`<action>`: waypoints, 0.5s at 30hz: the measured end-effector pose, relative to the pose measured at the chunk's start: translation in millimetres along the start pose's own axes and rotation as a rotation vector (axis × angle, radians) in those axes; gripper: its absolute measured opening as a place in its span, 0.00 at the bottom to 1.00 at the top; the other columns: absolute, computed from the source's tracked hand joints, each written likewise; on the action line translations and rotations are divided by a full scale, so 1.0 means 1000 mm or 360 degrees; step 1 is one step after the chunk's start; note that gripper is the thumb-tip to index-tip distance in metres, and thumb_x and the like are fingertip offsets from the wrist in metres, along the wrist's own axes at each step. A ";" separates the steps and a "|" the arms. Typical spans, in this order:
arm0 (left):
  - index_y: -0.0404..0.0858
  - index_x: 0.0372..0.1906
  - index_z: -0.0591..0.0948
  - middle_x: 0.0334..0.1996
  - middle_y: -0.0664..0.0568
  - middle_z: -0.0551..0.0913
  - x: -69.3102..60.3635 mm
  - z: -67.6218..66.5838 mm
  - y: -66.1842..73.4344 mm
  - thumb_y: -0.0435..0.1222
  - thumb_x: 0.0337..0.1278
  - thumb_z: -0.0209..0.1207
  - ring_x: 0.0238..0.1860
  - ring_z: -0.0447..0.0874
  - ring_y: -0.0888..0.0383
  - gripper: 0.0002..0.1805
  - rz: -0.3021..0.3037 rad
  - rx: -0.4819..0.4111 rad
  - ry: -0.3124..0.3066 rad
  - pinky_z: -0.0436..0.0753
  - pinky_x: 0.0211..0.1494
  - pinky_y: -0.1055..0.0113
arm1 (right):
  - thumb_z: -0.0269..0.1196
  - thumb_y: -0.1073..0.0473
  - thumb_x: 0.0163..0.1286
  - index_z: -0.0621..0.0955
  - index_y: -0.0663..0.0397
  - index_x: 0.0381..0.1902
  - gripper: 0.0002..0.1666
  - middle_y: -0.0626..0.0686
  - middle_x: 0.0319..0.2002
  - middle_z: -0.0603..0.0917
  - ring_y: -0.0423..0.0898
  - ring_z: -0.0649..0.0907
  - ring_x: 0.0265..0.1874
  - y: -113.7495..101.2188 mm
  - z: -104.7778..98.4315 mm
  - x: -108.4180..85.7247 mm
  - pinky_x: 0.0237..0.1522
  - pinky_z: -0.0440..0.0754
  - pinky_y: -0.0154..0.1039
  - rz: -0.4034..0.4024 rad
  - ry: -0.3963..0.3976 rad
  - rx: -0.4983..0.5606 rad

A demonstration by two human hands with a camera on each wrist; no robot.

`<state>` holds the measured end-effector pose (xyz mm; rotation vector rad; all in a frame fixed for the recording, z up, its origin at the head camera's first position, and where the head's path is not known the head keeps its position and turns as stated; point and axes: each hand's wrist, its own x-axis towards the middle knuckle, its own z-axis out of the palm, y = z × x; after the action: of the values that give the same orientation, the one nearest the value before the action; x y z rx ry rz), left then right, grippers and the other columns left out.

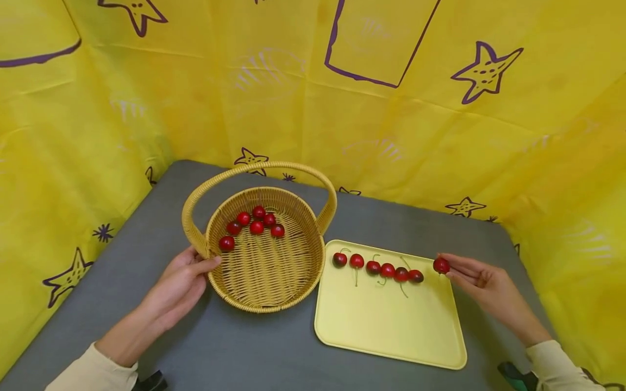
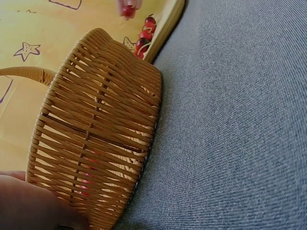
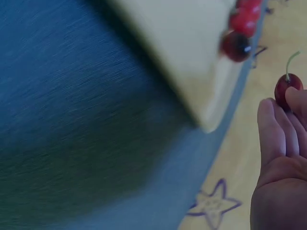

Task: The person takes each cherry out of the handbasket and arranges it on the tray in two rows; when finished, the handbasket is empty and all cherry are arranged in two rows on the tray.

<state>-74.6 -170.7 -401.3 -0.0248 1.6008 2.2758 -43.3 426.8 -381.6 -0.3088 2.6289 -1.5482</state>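
A yellow wicker basket [image 1: 266, 271] with a tall arched handle stands on the table, several red cherries [image 1: 256, 227] lying in its far left part. At its left side, my left hand [image 1: 178, 282] grips the rim near the foot of the handle, thumb on top. My right hand [image 1: 489, 288] pinches a dark red cherry [image 1: 441, 265] between thumb and fingertips above the tray's far right corner. In the right wrist view, that cherry [image 3: 287, 88] shows a green stem. On the pale yellow tray [image 1: 386, 320], several cherries [image 1: 388, 270] form a row along the far side.
The tray stands right beside the basket on a grey cloth-covered table [image 1: 235, 347]. A yellow curtain [image 1: 303, 108] with purple starfish drawings hangs behind the table and along both sides.
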 end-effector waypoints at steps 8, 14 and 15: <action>0.32 0.83 0.41 0.83 0.44 0.44 0.001 -0.001 -0.001 0.25 0.80 0.47 0.83 0.39 0.55 0.38 -0.0001 0.0015 -0.0014 0.48 0.84 0.65 | 0.64 0.72 0.75 0.77 0.70 0.69 0.26 0.55 0.59 0.87 0.35 0.87 0.54 0.027 0.000 -0.009 0.48 0.88 0.38 0.0017 -0.0064 -0.0107; 0.32 0.82 0.42 0.82 0.44 0.46 0.001 -0.001 -0.002 0.26 0.81 0.49 0.83 0.42 0.55 0.38 0.0018 0.0020 -0.0013 0.53 0.82 0.67 | 0.66 0.67 0.76 0.79 0.64 0.69 0.25 0.65 0.61 0.85 0.34 0.87 0.54 0.032 0.005 -0.007 0.47 0.88 0.35 0.0024 -0.0061 -0.0202; 0.32 0.82 0.42 0.82 0.44 0.46 0.001 -0.001 -0.002 0.27 0.81 0.49 0.82 0.43 0.55 0.38 0.0017 0.0021 -0.0014 0.53 0.82 0.68 | 0.66 0.67 0.76 0.79 0.64 0.69 0.25 0.65 0.61 0.85 0.33 0.87 0.54 0.033 0.005 -0.006 0.47 0.88 0.34 0.0027 -0.0058 -0.0216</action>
<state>-75.3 -171.1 -403.8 -0.0027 1.6149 2.2701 -40.8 439.0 -412.8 -0.3190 2.7061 -1.3489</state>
